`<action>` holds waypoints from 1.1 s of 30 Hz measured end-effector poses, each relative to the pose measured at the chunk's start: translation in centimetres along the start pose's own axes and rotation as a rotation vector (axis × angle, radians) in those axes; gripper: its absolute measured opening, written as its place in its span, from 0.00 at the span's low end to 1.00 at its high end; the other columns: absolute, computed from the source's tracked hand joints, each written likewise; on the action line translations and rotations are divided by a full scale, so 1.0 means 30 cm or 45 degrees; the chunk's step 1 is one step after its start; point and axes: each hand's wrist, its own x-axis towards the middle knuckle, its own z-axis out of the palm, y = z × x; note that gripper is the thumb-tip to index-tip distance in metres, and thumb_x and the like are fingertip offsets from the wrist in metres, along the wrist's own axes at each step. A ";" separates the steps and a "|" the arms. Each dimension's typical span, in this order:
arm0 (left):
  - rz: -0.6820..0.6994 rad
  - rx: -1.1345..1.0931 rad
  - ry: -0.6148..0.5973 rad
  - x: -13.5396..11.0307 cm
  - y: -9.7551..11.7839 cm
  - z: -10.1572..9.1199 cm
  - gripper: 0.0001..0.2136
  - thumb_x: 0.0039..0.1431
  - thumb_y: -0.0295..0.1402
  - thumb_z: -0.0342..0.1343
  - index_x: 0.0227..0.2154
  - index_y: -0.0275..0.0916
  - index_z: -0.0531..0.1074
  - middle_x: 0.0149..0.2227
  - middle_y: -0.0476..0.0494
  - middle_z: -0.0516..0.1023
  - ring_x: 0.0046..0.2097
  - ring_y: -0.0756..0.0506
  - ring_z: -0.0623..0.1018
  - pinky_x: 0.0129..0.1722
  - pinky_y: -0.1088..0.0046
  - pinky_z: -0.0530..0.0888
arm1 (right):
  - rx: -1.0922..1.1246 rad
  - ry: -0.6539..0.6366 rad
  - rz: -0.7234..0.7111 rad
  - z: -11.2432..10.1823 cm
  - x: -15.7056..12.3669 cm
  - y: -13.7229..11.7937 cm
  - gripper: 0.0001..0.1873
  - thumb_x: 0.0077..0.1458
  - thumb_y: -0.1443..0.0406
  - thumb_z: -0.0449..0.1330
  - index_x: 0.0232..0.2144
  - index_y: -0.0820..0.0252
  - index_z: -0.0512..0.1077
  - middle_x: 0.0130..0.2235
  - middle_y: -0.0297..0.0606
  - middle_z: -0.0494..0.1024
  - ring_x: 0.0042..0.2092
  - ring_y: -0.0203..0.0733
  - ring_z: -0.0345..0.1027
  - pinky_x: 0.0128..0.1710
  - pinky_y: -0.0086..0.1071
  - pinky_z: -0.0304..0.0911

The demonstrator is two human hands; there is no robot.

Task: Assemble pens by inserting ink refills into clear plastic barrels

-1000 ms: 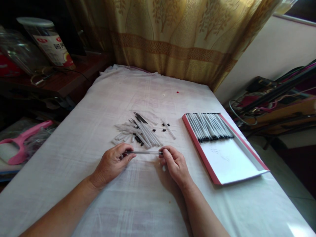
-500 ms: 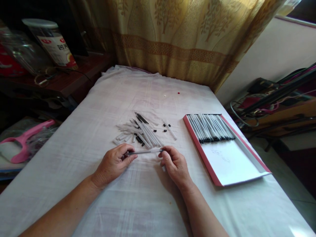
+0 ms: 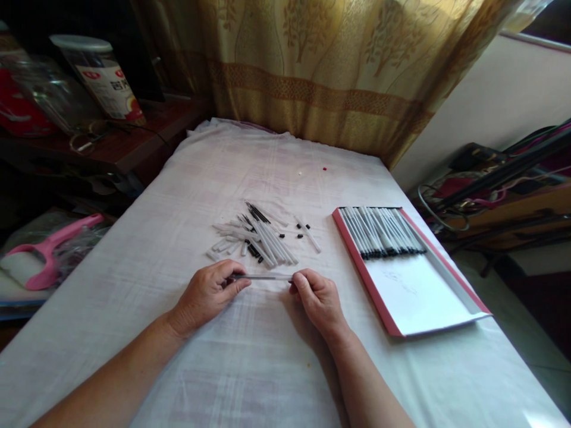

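Pen [image 3: 267, 277] is pinched by both hands' [image 3: 205, 292] [image 3: 320, 298] fingers [image 3: 237, 288]

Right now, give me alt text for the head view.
Left hand and right hand hold a pen between them over a white cloth. Pen parts lie loose just beyond; to the right, a red-edged box holds a row of pens.

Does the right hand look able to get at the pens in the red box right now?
Probably yes, if it lets go of the pen it pinches: the red box is open on top, to the right hand's right, and nothing visible stands between that hand and the pens.
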 end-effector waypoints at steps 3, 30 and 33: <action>0.011 -0.001 -0.010 0.000 0.005 0.002 0.09 0.61 0.40 0.57 0.33 0.40 0.74 0.28 0.50 0.78 0.29 0.51 0.75 0.30 0.78 0.70 | 0.077 -0.007 0.035 0.006 0.000 0.008 0.19 0.62 0.57 0.53 0.24 0.58 0.73 0.21 0.33 0.74 0.23 0.35 0.66 0.25 0.27 0.62; 0.040 0.766 -0.038 0.037 -0.139 -0.188 0.13 0.62 0.41 0.50 0.39 0.45 0.79 0.41 0.41 0.77 0.40 0.39 0.77 0.40 0.63 0.72 | 0.421 0.082 0.337 -0.002 0.027 -0.020 0.15 0.48 0.54 0.64 0.32 0.61 0.77 0.26 0.38 0.79 0.21 0.35 0.67 0.18 0.26 0.60; 0.031 0.743 -0.003 0.037 -0.133 -0.173 0.12 0.62 0.41 0.50 0.36 0.44 0.78 0.41 0.41 0.78 0.41 0.39 0.76 0.42 0.62 0.72 | 0.428 0.081 0.322 0.001 0.023 -0.017 0.16 0.48 0.55 0.64 0.33 0.61 0.78 0.26 0.38 0.79 0.21 0.35 0.67 0.17 0.26 0.59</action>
